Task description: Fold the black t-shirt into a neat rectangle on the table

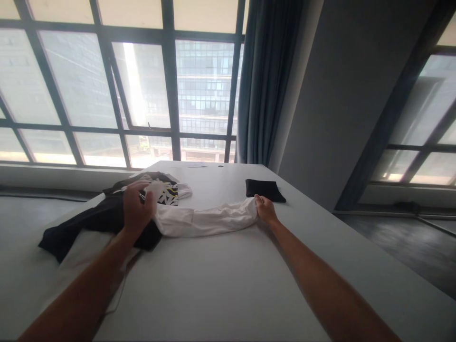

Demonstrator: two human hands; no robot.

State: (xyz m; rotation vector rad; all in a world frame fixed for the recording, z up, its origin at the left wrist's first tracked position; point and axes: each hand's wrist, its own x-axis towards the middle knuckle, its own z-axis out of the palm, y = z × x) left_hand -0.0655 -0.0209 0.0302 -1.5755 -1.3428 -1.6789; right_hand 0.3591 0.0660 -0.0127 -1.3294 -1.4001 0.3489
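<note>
Left hand (137, 206) and right hand (264, 208) each grip an end of the white garment (206, 219), unfolded mid-desk (221, 285); folded black cloth (264, 190) sits done near the far edge

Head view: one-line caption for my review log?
Both hands stretch a white garment across a white table.

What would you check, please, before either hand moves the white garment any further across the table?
1. Right hand grips the end of the white garment: ok.
2. Left hand rests on the garment's other end: ok, though its grip cannot be told.
3. Garment stretched flat between the hands: not ok, it is bunched and curved.
4. Black clothing kept apart from the white garment: not ok, they touch under the left hand.
5. Folded black cloth apart from the right hand: cannot tell, very close.
6. Bare table in front: ok.
</note>
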